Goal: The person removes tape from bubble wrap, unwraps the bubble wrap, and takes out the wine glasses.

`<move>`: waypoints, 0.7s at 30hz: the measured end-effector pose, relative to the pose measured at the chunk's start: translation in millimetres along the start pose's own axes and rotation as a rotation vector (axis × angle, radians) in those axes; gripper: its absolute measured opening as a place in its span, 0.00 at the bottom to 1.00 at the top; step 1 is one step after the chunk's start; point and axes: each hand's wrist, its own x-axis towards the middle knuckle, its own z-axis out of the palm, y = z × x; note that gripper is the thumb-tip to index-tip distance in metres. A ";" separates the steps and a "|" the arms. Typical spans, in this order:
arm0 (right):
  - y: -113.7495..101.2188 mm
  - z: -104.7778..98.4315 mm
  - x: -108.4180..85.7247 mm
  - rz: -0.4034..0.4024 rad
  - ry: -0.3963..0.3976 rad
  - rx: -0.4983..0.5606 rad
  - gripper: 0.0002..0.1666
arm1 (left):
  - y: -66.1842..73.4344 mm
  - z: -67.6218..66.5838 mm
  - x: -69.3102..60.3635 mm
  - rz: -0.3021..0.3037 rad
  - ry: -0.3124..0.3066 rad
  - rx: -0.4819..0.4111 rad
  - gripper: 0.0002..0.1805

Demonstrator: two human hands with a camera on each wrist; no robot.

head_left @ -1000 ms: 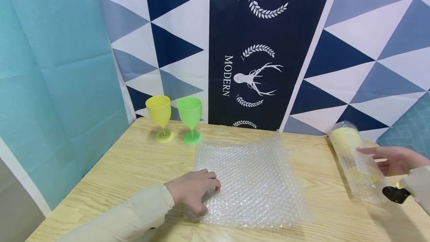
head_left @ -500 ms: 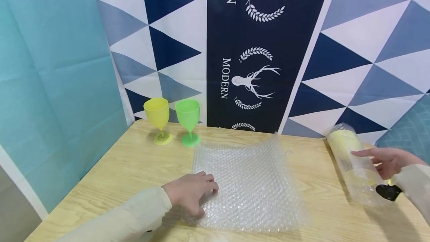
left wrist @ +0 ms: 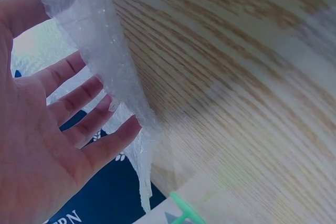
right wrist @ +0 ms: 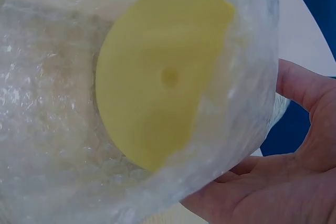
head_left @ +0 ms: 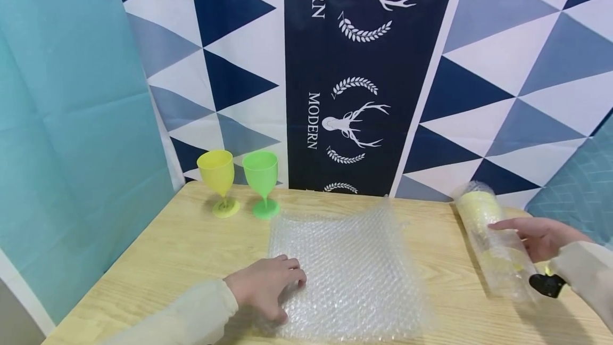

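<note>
A sheet of clear bubble wrap lies flat on the wooden table, its far right corner lifted. My left hand rests at the sheet's near left edge with spread, slightly bent fingers; in the left wrist view the fingertips touch the wrap's edge. At the right lies a bubble-wrapped roll with something yellow, goblet-like, inside. My right hand holds the roll's right side, one finger stretched over it. In the right wrist view a yellow round disc shows through the wrap, the thumb and fingers either side of the wrap's edge.
A yellow goblet and a green goblet stand upright at the back left of the table. Behind the table hangs a patterned cloth, with a turquoise cloth on the left. A black object sits at the right wrist.
The head view has tilted up a little and shifted right, so everything sits lower and further left in it. Both hands, the sheet and the wrapped roll keep nearly the same places on the table.
</note>
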 end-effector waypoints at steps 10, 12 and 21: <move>10.4 20.2 -1.7 -0.023 -0.022 0.049 0.64 | 2.6 6.6 -1.7 0.002 0.014 -0.001 0.32; 12.1 26.2 -3.4 -0.033 -0.037 0.079 0.62 | 2.7 6.8 -1.7 0.005 0.021 0.004 0.32; 11.1 52.1 -14.7 -0.016 -0.077 0.188 0.61 | 2.0 1.0 -1.1 -0.002 0.026 0.002 0.32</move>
